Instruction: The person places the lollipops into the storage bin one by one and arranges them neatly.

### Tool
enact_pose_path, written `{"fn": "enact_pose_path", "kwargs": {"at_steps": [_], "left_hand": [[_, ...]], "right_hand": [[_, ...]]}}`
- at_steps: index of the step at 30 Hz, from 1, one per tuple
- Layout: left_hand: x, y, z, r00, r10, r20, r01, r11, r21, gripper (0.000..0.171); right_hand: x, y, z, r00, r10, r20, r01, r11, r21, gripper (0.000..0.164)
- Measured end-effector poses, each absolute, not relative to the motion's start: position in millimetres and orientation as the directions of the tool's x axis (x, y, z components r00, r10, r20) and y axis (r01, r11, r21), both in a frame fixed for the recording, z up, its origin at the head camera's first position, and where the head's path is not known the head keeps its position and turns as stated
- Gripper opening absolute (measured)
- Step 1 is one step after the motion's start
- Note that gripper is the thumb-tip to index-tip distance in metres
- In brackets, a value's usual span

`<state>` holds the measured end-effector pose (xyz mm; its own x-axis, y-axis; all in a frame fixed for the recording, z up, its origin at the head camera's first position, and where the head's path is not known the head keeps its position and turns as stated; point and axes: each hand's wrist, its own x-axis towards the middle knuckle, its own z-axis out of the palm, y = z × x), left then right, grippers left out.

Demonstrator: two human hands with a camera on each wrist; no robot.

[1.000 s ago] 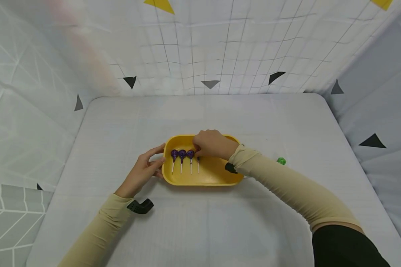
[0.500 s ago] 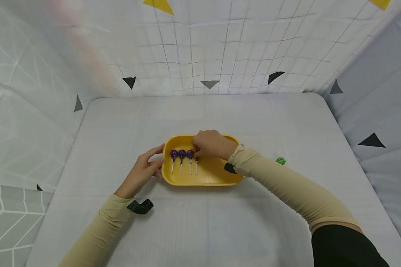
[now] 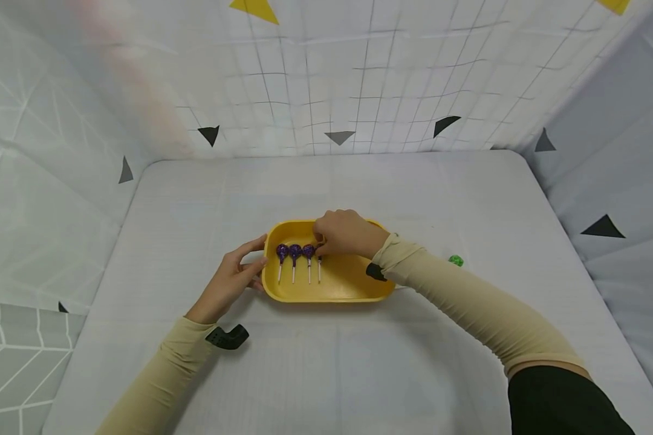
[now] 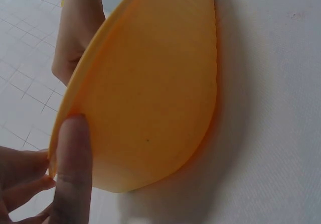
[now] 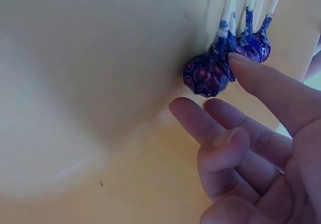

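Note:
Inside the yellow tray, purple-wrapped lollipops lie side by side in a row at the left, white sticks toward the person. The left hand grips the tray's left end, thumb against the outer wall and fingers at the rim. Over the tray, the right hand is at the row's rightmost lollipop. Its thumb is at that lollipop's neck, touching or just beside it. The other fingers lie loosely bent below the head, with a gap showing in the right wrist view.
A green wrapped ball lies on the white table behind the right forearm; whether it has a stick is hidden. A bit of white shows by the tray's right end, under the forearm. Light cloth walls surround the table.
The rightmost lollipop has shifted very slightly left toward the row, and more of its head now shows beside the right hand. The left hand keeps its hold on the tray.

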<state>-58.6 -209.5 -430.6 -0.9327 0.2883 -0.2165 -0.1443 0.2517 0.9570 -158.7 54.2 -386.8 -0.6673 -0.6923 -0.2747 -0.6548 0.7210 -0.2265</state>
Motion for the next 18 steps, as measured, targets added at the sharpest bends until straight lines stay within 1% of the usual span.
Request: {"fn": "enact_pose_path", "kwargs": {"at_steps": [5, 8, 13, 18], "left_hand": [[-58.5, -209.5, -430.8, -0.931, 0.285, -0.227, -0.155, 0.253, 0.955, 0.057], [-58.6, -209.3, -431.1, -0.93, 0.284, -0.231, -0.159, 0.255, 0.954, 0.056], [-58.3, -208.9, -430.3, -0.929, 0.284, -0.237, -0.161, 0.266, 0.95, 0.056], [-58.5, -209.2, -429.7, -0.93, 0.283, -0.234, -0.158, 0.267, 0.951, 0.056]], "right_hand": [[-160.5, 57.9, -380.8, -0.673, -0.68, -0.29, -0.638, 0.733, -0.238, 0.025], [-162.1, 63.6, -375.1, -0.685, -0.668, -0.293, -0.614, 0.744, -0.262, 0.03], [-163.6, 80.1, -360.0, -0.713, -0.644, -0.277, -0.587, 0.764, -0.267, 0.038], [-163.6, 101.4, -343.1, -0.749, -0.603, -0.275, -0.543, 0.796, -0.269, 0.04]]}}
